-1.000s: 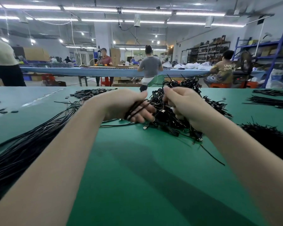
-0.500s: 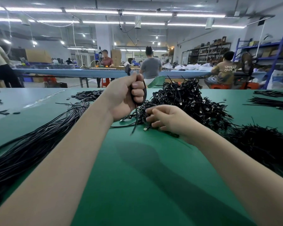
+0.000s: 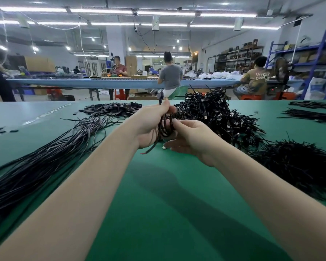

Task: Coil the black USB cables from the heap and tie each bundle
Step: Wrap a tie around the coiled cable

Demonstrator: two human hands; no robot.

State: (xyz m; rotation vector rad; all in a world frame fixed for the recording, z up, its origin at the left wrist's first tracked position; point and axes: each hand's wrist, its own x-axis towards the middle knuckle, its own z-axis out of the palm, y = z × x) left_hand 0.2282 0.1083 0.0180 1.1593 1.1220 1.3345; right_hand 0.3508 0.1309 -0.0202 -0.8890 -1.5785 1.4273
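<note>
We're mid-coil on one cable [image 3: 165, 127], held up just above the green table [image 3: 158, 204] and just in front of the heap of tied bundles [image 3: 215, 113]. Our left hand [image 3: 151, 125] has its fingers curled round the loops, w/ the USB plug [image 3: 160, 96] sticking up above the thumb and a short tail hanging out below the palm. Our right hand [image 3: 190, 142] pinches the strand at the loops w/ thumb & forefinger; the other fingers are loosely spread below and hold nothing we can see. So, by our read, we're in the winding step and not yet at the tie. Next we prob. need to wrap the loose tail in, keep the left hand tight so the loops don't spring apart, then fetch a tie, likely from the black pile on the right [image 3: 299, 166], though we can't tell for sure what it is. Straight uncoiled cables [image 3: 45, 157] lie to the left, well apart from the hands.
</note>
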